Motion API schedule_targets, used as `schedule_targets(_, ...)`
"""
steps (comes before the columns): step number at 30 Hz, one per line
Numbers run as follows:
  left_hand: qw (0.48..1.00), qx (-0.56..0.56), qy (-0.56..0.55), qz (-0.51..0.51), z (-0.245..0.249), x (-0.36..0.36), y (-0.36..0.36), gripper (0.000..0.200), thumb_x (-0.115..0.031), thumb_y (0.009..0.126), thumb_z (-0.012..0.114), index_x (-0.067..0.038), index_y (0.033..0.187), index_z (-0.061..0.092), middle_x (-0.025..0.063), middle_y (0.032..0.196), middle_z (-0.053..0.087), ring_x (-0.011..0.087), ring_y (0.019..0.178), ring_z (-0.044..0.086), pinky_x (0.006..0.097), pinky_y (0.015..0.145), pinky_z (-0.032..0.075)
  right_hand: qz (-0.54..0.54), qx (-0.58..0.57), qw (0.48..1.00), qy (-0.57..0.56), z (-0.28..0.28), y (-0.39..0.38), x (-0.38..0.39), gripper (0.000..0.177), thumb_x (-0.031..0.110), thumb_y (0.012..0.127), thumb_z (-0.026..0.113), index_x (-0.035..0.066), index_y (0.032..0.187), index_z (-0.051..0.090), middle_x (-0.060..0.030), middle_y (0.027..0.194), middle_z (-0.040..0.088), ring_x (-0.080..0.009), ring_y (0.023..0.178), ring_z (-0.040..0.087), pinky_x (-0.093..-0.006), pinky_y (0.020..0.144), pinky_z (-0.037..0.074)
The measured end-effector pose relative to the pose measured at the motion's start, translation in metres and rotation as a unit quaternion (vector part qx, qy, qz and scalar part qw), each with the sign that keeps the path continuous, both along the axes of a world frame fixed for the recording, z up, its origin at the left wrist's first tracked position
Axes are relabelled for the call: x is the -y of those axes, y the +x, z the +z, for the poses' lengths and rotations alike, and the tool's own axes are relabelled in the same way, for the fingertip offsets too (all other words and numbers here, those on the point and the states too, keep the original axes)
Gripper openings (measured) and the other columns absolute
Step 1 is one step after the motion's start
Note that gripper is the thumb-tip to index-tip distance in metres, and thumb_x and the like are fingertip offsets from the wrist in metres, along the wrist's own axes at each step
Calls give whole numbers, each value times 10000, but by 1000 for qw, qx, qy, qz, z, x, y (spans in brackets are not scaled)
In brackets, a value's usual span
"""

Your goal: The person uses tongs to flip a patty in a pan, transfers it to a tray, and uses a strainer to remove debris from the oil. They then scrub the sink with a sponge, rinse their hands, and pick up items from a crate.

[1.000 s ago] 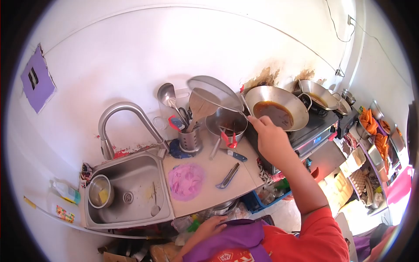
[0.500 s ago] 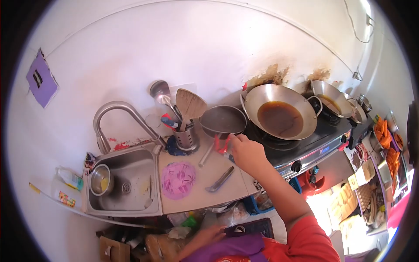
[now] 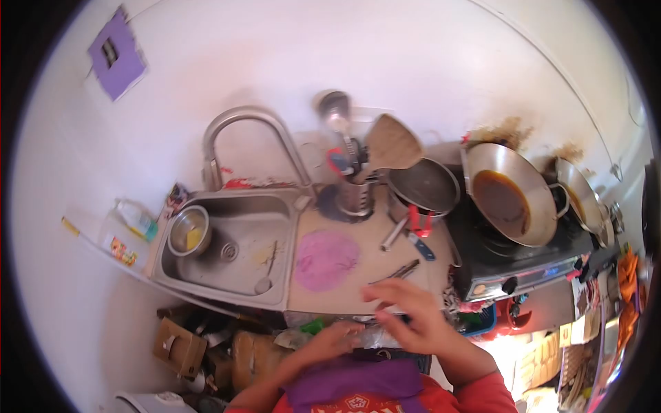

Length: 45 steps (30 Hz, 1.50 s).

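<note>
My right hand point(image 3: 410, 313) hovers over the counter's front edge, fingers apart and holding nothing. Lower and to its left is my left hand point(image 3: 335, 341), fingers stretched out, also without anything in it. Just beyond the right hand lies a slim dark metal utensil point(image 3: 399, 272), too blurred to name. Farther back are a knife point(image 3: 421, 246) with a dark blue handle and a red plastic item point(image 3: 418, 221) beside the saucepan point(image 3: 425, 186). The saucepan's metal handle points toward me. A round pink mat point(image 3: 327, 260) lies between these and the sink.
At left, the steel sink point(image 3: 281, 289) holds a metal bowl point(image 3: 189, 231). Behind the mat stands a utensil holder point(image 3: 355, 198) with a wooden turner point(image 3: 392, 143) and a ladle. A wok point(image 3: 506, 206) of brown liquid sits on the gas stove point(image 3: 482, 270) at right.
My right hand has drawn back from the red item toward the front edge and opened. The left hand has come up a little. My view has shifted, moving the scene rightward.
</note>
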<state>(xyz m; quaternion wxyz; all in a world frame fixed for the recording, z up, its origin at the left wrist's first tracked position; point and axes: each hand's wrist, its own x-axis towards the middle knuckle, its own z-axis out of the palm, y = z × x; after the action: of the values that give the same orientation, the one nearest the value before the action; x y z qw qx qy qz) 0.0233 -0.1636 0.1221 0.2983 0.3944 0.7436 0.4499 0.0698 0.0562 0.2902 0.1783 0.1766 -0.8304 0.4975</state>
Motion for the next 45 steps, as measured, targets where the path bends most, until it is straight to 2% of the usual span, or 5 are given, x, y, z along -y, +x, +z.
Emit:
schedule_targets(12,649,402,455,459,15,149,-249,403,-283,905,506,-102,1257,432,102,1305,409,250,1221,392,404,1010,323,-256,-106,937,213,-151,-320,116,515,219,836,578,-5,1278,438,-243,1243,480,-379,1166,454,-424,996,355)
schedule_targets(21,654,451,462,395,-35,179,-340,398,-288,919,469,-69,1249,427,92,1345,405,252,1237,382,396,1028,301,-206,-123,928,286,-150,-311,148,337,178,849,568,50,1160,554,-166,1062,582,-346,991,545,-391,888,408)
schedule_targets(29,705,261,481,452,-16,131,-365,506,-352,983,315,-48,1382,244,109,1413,323,263,1309,305,392,1072,255,137,327,849,-391,-168,-402,282,445,270,978,389,24,1348,408,-70,1400,403,-179,1292,358,-312,1082,238)
schedule_targets(42,691,263,380,556,-10,119,-356,613,-433,979,267,-40,1440,173,111,1494,207,247,1362,221,373,1113,172,-3,456,784,-422,-154,-445,300,580,412,985,305,39,1426,258,-78,1499,221,-184,1380,185,-320,1119,130)
schedule_targets(45,670,326,402,532,-1,138,-383,626,-450,978,259,-35,1439,177,117,1498,196,246,1364,215,369,1115,163,76,327,906,-258,-166,-418,307,599,513,945,342,100,1378,382,-108,1423,315,-273,1303,284,-363,1114,126)
